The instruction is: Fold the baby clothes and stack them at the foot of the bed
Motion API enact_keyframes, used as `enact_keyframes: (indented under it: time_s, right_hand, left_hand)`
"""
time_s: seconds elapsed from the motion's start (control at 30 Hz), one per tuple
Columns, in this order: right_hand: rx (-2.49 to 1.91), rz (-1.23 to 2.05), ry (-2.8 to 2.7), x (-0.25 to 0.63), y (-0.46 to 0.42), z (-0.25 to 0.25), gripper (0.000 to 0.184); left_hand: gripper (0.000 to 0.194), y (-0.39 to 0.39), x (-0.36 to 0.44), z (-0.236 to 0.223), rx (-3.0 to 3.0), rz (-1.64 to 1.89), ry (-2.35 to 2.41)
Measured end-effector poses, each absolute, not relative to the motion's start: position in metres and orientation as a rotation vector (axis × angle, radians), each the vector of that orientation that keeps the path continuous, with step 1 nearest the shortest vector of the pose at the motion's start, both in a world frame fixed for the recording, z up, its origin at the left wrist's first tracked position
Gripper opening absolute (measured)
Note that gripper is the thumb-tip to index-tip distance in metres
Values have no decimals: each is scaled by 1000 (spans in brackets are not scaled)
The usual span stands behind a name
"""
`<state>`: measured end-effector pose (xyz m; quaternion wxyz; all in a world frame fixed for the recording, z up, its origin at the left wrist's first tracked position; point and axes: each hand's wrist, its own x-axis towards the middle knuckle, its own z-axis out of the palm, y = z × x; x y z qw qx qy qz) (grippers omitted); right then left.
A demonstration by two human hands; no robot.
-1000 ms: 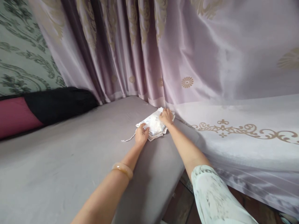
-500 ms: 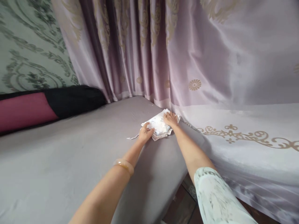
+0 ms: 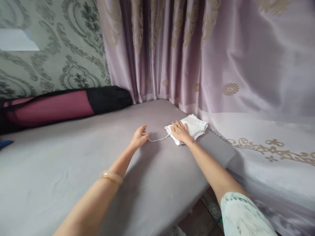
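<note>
A folded white cloth (image 3: 198, 126) lies on the grey sheeted surface, near its far right corner. Its edges are layered and a little uneven. My right hand (image 3: 180, 131) presses flat on the left part of this cloth, fingers spread. From the cloth's left side a thin white string (image 3: 158, 140) runs in a shallow curve to the thumb of my left hand (image 3: 140, 137). The fingers there are bent, and the string's end is hidden at the hand, seemingly pinched in it. A pale bangle (image 3: 112, 177) circles my left wrist.
A long black and maroon bag (image 3: 56, 106) lies along the patterned wall. A shiny mauve curtain (image 3: 157, 49) hangs behind and right of the grey bed-like surface (image 3: 73, 170). Something blue (image 3: 5, 144) shows at the left edge. Dark floor (image 3: 201, 213) lies below the near edge.
My left hand has left the cloth and moved left, drawing the string out with it. My right hand has shifted to the cloth's left part and flattened. The view has turned left.
</note>
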<state>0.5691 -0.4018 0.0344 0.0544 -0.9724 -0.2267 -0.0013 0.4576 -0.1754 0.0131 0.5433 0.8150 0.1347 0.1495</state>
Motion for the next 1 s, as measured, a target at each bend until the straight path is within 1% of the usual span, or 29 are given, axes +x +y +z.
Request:
enact_keyframes:
  time_s: [0.1,0.23,0.3,0.37,0.47,0.6,0.73,0.87,1.0]
  right_hand:
    - [-2989,-11,-695,574,-403,30,56]
    - [-2991,-17,-723,577,-404,29,56]
    - [-2975,-78,-756,573,-403,31,55]
    - [-2940,-208,-843,564,-400,34,52]
    - [-2835,-306,-1104,545,-388,38,44]
    - [-2680,-140,-1383,521,-367,38,32]
    - [-2570,-43,-1511,513,-352,32,28]
    - [-2564,25,-1448,522,-342,27,24]
    - [-2669,296,-1277,535,-324,20,21]
  left_hand:
    - [35,-149,435,18,2090,348,313]
    - [27,-113,398,22,2287,282,344]
    - [24,-96,380,23,2362,276,364]
    - [22,-82,362,23,2400,275,394]
    - [20,-64,337,23,2421,271,432]
    - [25,-49,310,23,2458,242,454]
    - [31,-42,286,28,2504,139,402]
    - [33,-35,265,36,2516,46,408]
    - [33,-22,245,40,2456,6,445]
